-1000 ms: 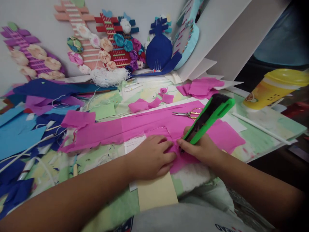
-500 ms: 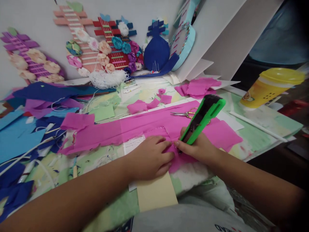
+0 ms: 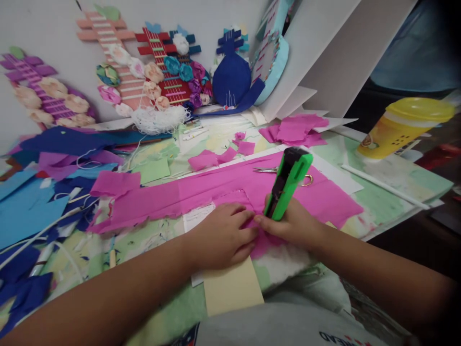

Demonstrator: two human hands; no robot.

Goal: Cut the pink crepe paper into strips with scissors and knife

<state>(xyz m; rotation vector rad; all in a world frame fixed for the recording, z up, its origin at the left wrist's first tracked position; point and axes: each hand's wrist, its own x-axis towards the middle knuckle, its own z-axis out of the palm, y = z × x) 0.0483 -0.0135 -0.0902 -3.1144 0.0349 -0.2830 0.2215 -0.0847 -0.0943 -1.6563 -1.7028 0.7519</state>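
Note:
My left hand [image 3: 223, 235] lies palm down with its fingers bent over a card piece faced with pink crepe paper [image 3: 212, 175], gripping it. Out from under this hand, toward me, sticks a tan strip of card [image 3: 234, 290]; to its left shows a white card [image 3: 196, 216] with small dash-like marks. My right hand [image 3: 291, 223] is closed around a green and black stapler [image 3: 288, 185], held upright and tilted, its lower end at the pink paper beside my left fingertips. That lower end is hidden by my fingers. Scissors [image 3: 264, 170] with gold handles lie just behind the stapler.
Paper instruments with flowers, such as a blue lute [image 3: 232, 81], lean on the wall. White yarn [image 3: 158, 119] is heaped before them. Coloured scraps [image 3: 32, 202] and cords cover the left side. A yellow cup [image 3: 403, 129] and white stick [image 3: 383, 186] are at the right.
The stapler's upper end has swung left and stands more upright, uncovering more of a gold scissor handle. My right hand shifted slightly left; my left hand stays nearly in place.

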